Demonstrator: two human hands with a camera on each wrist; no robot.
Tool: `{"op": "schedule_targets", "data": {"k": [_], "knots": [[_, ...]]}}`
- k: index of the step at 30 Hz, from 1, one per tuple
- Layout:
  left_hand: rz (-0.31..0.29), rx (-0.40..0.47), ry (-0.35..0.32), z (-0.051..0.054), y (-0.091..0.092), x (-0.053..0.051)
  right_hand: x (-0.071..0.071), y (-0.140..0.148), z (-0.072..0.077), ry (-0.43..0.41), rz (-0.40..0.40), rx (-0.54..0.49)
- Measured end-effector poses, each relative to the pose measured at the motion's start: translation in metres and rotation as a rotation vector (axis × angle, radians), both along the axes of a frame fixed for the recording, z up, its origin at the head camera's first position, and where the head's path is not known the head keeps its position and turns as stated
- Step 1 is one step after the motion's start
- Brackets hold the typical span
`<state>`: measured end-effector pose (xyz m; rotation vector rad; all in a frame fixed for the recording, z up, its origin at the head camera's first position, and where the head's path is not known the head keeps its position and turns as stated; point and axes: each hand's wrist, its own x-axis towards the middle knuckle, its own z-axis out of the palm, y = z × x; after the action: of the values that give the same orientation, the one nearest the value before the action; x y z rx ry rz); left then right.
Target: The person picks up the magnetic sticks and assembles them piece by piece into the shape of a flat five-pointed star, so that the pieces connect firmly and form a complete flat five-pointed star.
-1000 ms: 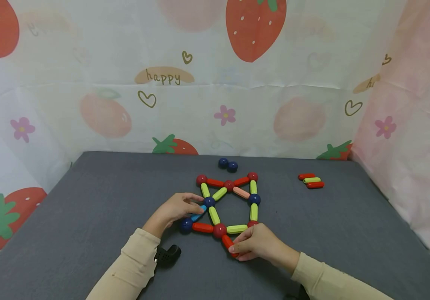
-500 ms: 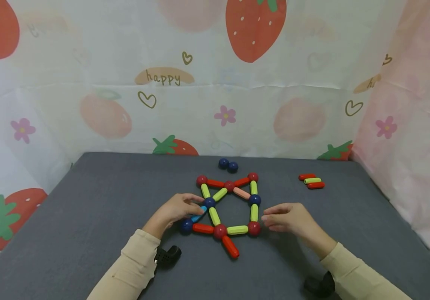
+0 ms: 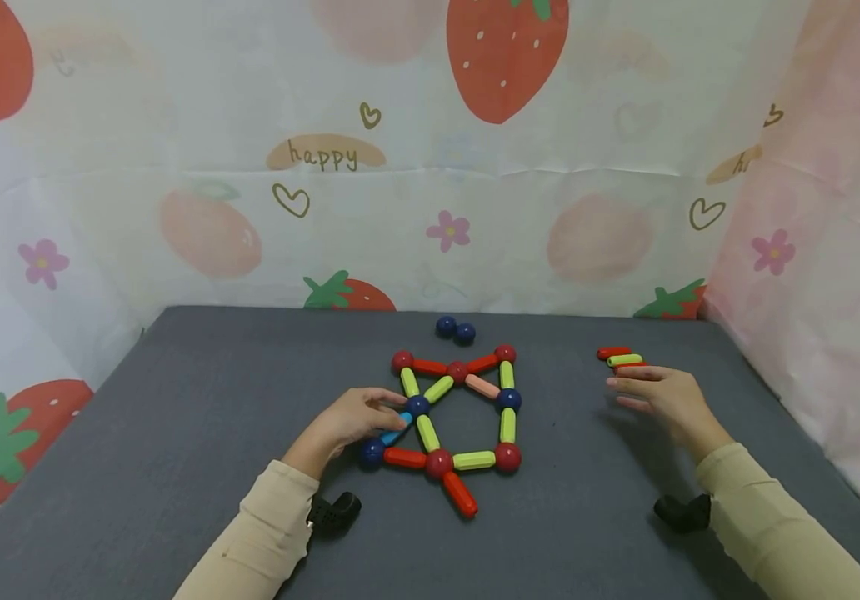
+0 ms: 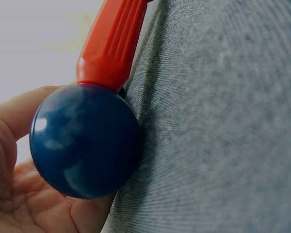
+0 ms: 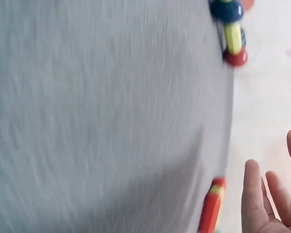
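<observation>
On the dark cloth lies a flat figure of magnetic rods and balls, with yellow rods (image 3: 474,460), red rods and a salmon rod (image 3: 483,386) joined by red balls (image 3: 439,462) and blue balls (image 3: 508,398). My left hand (image 3: 358,417) pinches the light blue rod (image 3: 396,431) where it meets a blue ball at the figure's left. The corner blue ball (image 4: 85,141) stands before that palm in the left wrist view, a red rod (image 4: 111,43) attached. My right hand (image 3: 666,404) hovers by the loose rods (image 3: 624,360), fingers extended and holding nothing.
Two spare blue balls (image 3: 456,330) lie behind the figure. A red rod (image 3: 461,495) sticks out from its front with a free end. Patterned strawberry cloth (image 3: 445,167) hangs behind the dark grey table (image 3: 235,392).
My right hand has let go of the front red rod and moved right and back to the loose rods. The left hand and the figure stay in place.
</observation>
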<state>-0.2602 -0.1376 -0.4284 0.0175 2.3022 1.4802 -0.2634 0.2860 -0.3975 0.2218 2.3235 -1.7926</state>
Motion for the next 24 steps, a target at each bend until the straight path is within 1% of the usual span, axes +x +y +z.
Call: {"op": "schedule_targets", "data": {"k": [3,7,12,15,20,24], "knots": [[0.005,0.004,0.002,-0.001,-0.001,0.000,-0.006,0.010,-0.002,0.010,-0.024,0.062],[0.003,0.012,0.010,-0.002,-0.002,0.000,-0.013,0.022,-0.004,-0.001,-0.066,0.137],[0.007,0.015,0.014,-0.003,-0.001,-0.001,-0.020,0.035,-0.007,-0.021,-0.056,0.207],[0.009,0.015,0.011,-0.002,-0.001,-0.001,-0.025,0.040,-0.010,-0.012,-0.062,0.224],[0.008,0.017,0.009,-0.001,-0.001,0.000,-0.033,0.044,-0.014,-0.006,-0.105,0.246],[-0.006,0.015,0.007,-0.001,-0.002,0.000,-0.038,0.045,-0.016,-0.010,-0.105,0.241]]}}
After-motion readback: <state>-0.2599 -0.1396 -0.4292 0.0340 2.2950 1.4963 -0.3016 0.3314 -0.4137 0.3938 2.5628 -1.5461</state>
